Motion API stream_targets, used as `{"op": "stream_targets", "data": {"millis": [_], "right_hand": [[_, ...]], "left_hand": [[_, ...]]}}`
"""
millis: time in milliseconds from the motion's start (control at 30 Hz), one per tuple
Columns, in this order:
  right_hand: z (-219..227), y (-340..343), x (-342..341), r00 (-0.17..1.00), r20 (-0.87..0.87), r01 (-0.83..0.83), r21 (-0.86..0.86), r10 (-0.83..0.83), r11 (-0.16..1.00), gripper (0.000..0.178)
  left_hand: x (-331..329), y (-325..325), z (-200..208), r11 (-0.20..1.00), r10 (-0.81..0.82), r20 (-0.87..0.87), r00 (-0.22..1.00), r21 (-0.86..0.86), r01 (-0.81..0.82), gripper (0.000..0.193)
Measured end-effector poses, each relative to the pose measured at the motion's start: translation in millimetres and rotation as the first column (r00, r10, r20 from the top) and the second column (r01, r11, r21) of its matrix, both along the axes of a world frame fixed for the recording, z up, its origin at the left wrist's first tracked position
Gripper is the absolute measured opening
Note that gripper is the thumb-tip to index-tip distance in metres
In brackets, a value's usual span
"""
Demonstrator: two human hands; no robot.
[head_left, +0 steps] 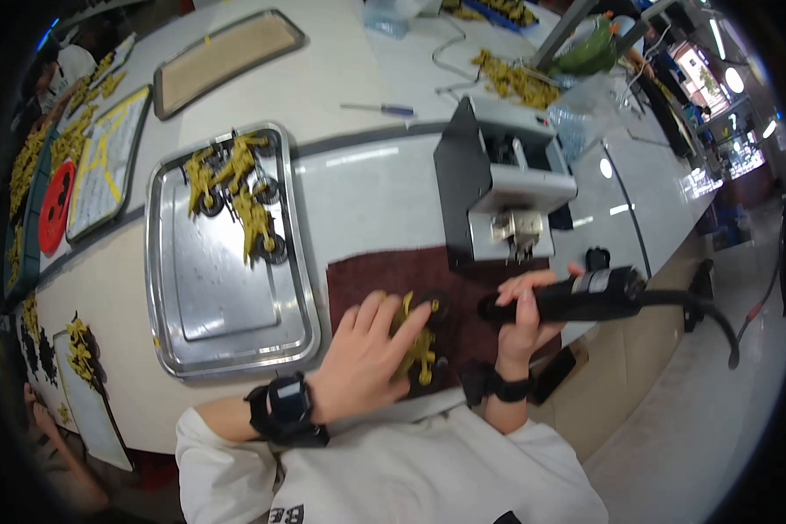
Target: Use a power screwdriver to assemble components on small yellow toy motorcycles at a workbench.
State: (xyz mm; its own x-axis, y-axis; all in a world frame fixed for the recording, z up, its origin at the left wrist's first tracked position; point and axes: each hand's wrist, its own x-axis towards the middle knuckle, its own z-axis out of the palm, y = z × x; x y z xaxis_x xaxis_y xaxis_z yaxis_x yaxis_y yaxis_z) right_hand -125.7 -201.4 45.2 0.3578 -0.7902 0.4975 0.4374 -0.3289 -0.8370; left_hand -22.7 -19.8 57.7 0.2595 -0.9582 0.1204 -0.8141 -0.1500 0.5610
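A yellow toy motorcycle (pixel 423 348) with dark wheels lies on the dark red mat (pixel 367 269) in front of me. Over its left side my left hand (pixel 358 349) is laid, its fingers holding the toy against the mat; the palm hides part of it. My right hand (pixel 520 330) grips a black electric screwdriver (pixel 589 295), held nearly level, with its cable running off to the right. The screwdriver's front end points toward the toy but is apart from it. The tip is hard to make out.
Left of the mat stands a metal tray (pixel 313 332) holding several yellow toy motorcycles (pixel 251 218). A black and grey boxy machine (pixel 458 188) sits behind the mat. Farther back lie a screwdriver (pixel 396 110) and a brown-lined tray (pixel 227 65). Another person's hand (pixel 45 421) shows at far left.
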Motion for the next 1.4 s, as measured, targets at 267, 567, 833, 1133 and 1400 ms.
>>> {"op": "stream_targets", "data": {"millis": [267,567,833,1133,1400], "right_hand": [[-5.9,-8.2,-3.5,0.991,-0.046,0.12,-0.041,-0.122,0.992,0.054],[-5.3,-5.8,-5.3,0.984,-0.044,0.169,-0.073,-0.173,0.983,0.053],[63.1,-48.1,-5.5,0.973,0.222,0.106,-0.211,-0.058,0.972,0.088],[68.3,-69.8,41.5,0.985,-0.043,0.15,-0.261,-0.167,0.954,0.087],[51.2,-30.2,11.8,0.99,0.044,-0.133,-0.073,0.137,0.988,0.092]], "left_hand": [[2.7,-14.0,-38.0,0.996,0.091,0.038,0.995,0.002,-0.091,0.089],[5.8,-3.3,-51.3,0.992,0.069,-0.082,0.994,-0.103,-0.077,0.091],[7.8,-4.3,-57.0,0.994,0.066,0.01,0.998,-0.091,-0.065,0.077],[6.1,-4.4,-60.0,0.995,0.068,0.05,0.996,-0.08,-0.064,0.076],[7.7,-1.9,-63.2,0.991,0.089,0.031,0.996,-0.099,-0.086,0.072]]}}
